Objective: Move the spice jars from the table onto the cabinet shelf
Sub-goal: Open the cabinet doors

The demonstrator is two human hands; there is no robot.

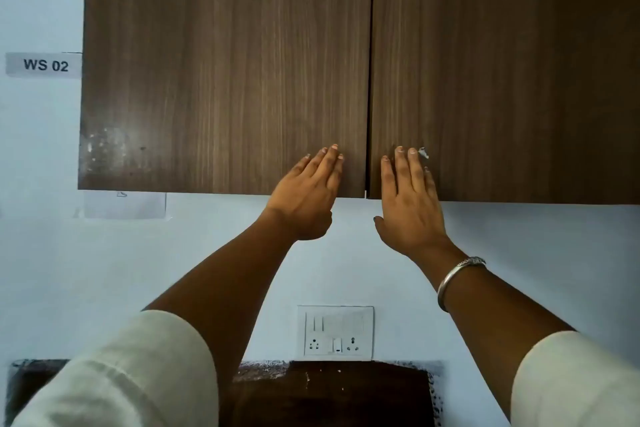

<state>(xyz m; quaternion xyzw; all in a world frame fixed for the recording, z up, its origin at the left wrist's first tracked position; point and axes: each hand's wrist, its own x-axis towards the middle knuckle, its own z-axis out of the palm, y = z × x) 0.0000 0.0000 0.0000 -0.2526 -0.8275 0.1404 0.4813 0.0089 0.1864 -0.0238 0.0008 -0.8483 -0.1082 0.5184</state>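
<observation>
A brown wood-grain wall cabinet fills the upper view, its left door (225,62) and right door (502,62) both closed with a thin gap between them. My left hand (304,194) lies flat against the lower right corner of the left door, fingers together. My right hand (410,201) lies flat on the lower left corner of the right door and holds nothing; a silver bangle sits on that wrist. No spice jars are in view, and the shelf is hidden behind the doors.
A white switch and socket plate (335,332) is on the pale blue wall below the cabinet. A "WS 02" label (44,64) is stuck at the left. A dark wooden table edge (332,392) shows at the bottom between my forearms.
</observation>
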